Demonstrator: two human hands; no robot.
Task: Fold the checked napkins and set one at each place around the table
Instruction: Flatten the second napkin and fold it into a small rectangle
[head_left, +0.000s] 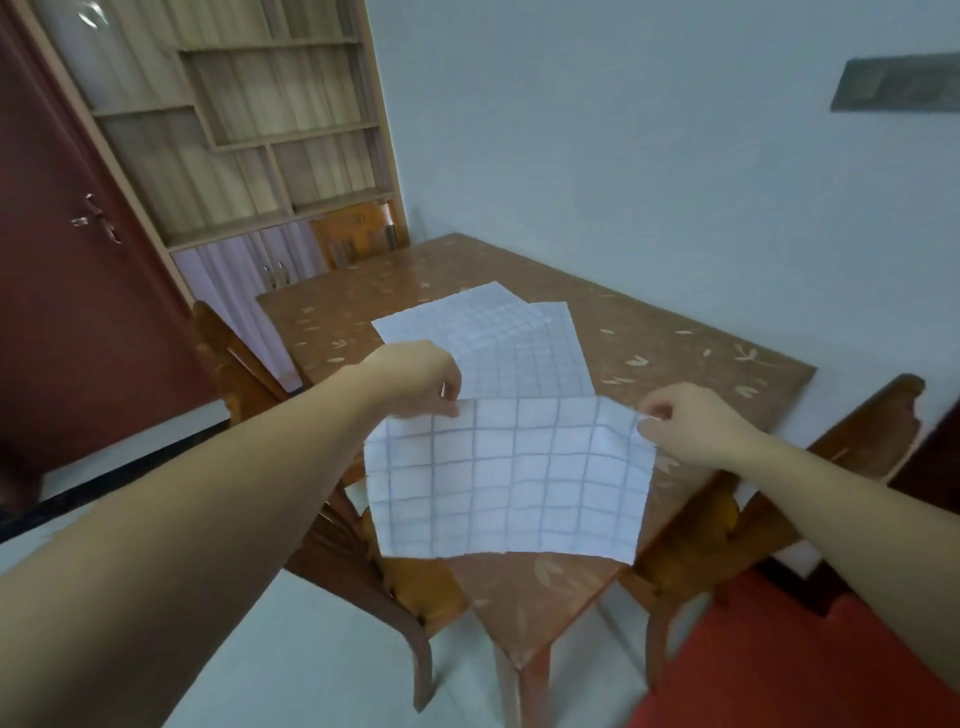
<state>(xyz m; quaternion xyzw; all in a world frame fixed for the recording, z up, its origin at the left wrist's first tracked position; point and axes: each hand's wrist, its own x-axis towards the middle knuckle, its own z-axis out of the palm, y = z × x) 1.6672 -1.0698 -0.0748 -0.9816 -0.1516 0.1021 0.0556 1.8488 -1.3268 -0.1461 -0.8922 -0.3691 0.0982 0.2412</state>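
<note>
A white napkin with grey checks (511, 478) hangs spread out in the air above the near corner of the brown leaf-patterned table (675, 353). My left hand (421, 379) pinches its upper left corner, and my right hand (696, 426) pinches its upper right corner. The lower edge hangs free. Behind it, more checked napkins (498, 338) lie flat and overlapping in the middle of the table.
Wooden chairs stand at the table: one at the near left (332, 519), one at the near right (810, 478), one at the far end (358, 234). A shelf unit (249, 119) and dark red door (62, 270) are at left. The pale wall (623, 130) borders the table's right side.
</note>
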